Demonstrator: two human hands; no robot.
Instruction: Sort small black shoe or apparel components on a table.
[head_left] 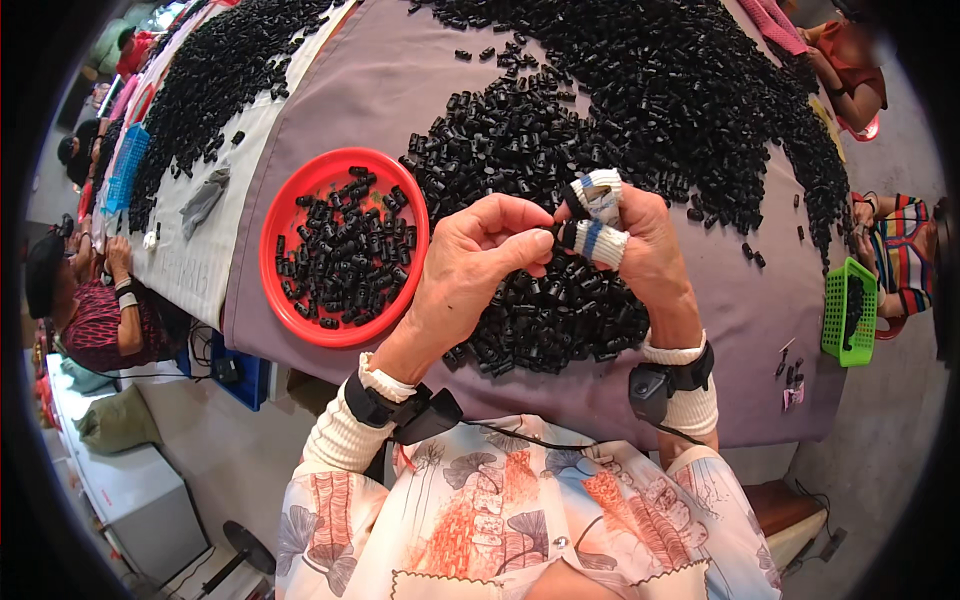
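My left hand [470, 265] is closed in a pinch, its thumb and fingertips meeting those of my right hand [645, 240]. White knitted covers with blue stripes and dark ends [600, 240] wrap the right thumb and a finger, which are also pinched. Between the two sets of fingertips sits a small black plastic part [557, 231], mostly hidden. Beneath and beyond the hands spreads a big pile of similar black plastic parts [560, 315]. To the left of my left hand, a round red tray [276, 298] holds several more of these parts.
The mauve cloth-covered table [330, 105] carries more heaps at the far side. A green basket [850, 312] stands by the right edge, near a small pink packet [793, 397]. Co-workers sit left and right. A blue basket [126, 168] lies on the white table at left.
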